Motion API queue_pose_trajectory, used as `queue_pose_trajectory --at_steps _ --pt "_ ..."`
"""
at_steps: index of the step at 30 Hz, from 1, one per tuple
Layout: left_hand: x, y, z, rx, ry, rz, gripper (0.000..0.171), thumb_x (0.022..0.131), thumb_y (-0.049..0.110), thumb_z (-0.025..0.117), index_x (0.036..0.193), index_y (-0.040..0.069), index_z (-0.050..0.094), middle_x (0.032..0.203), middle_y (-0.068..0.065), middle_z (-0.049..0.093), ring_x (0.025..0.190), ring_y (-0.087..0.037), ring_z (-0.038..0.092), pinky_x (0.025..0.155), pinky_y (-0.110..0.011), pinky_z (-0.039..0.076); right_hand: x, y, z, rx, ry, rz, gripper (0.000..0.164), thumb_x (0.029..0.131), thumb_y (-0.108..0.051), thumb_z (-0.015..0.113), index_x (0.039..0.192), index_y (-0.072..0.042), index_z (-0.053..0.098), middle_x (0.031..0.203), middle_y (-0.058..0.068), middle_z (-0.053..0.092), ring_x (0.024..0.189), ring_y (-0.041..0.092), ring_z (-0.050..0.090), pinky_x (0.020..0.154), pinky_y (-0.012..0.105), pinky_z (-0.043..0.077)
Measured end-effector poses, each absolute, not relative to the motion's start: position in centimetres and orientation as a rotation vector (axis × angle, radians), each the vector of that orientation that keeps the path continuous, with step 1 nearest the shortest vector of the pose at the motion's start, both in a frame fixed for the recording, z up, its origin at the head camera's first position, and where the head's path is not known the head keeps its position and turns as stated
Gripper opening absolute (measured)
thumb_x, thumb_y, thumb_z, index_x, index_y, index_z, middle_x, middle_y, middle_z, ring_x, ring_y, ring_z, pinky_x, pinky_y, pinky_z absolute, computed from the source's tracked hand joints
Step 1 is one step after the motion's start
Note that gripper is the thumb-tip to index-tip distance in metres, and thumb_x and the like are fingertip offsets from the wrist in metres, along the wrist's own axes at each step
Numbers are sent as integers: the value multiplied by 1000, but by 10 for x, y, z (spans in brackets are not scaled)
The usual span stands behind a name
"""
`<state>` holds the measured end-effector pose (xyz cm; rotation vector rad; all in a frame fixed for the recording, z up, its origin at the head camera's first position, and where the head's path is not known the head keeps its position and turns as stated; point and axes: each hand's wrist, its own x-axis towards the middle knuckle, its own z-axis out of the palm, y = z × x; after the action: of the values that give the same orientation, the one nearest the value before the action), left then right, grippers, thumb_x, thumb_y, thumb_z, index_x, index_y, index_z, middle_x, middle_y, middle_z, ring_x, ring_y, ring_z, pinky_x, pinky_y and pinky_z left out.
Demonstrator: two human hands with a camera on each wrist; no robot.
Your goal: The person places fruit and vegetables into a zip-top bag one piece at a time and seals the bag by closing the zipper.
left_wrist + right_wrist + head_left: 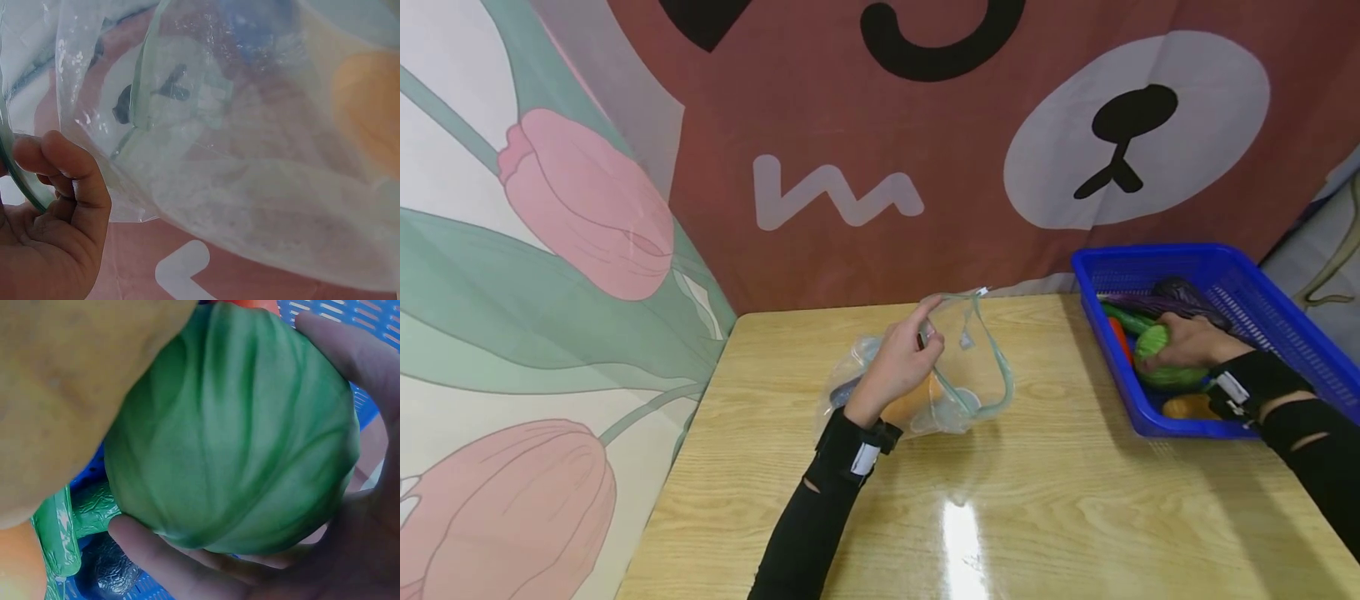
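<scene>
In the head view my left hand grips the edge of a clear plastic bag with a pale green rim. The bag lies on the table with its mouth spread; an orange thing and a dark thing show through it. The left wrist view has curled fingers at the green rim. My right hand reaches into a blue basket and holds a green cabbage, thumb and fingers spread around its sides.
Around the cabbage in the basket lie a long green vegetable, a red-orange one, dark purple ones and a yellow-brown one. The basket stands at the right of the wooden table, and a printed cloth hangs behind.
</scene>
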<state>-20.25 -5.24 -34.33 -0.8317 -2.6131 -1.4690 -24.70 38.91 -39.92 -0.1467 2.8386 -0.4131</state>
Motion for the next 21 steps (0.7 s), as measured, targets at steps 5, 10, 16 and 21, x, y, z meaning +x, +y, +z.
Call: queue_pose_trajectory --at_steps 5,10,16,21 --pt "-202 -52 -343 -827 -2604 -1457 52 94 10 46 145 8 37 76 0 53 53 -12 43 54 -25 37 -247 391 -396 -140 2877 -440 98 68 -47 79 124 18 34 105 40 47 98 57 42 73 63 40" --pt "-201 -52 -342 -824 -2610 -1447 52 94 10 47 145 8 37 74 -1 52 53 -13 42 54 -25 37 -245 386 -389 -128 2916 -473 100 70 -49 77 128 17 30 111 43 43 103 58 36 76 65 38" --pt "-200 -51 -341 -817 -2625 -1470 52 95 10 47 146 10 36 73 -1 51 51 -14 40 53 -26 35 -241 376 -378 -137 2995 -534 97 69 -48 78 129 15 34 112 42 41 101 55 37 76 64 37" --pt "-198 -50 -340 -814 -2639 -1471 53 95 11 47 147 11 34 72 -2 50 51 -15 39 52 -26 34 -237 366 -372 -136 3055 -570 95 69 -46 79 130 12 35 110 41 41 100 53 37 72 63 38"
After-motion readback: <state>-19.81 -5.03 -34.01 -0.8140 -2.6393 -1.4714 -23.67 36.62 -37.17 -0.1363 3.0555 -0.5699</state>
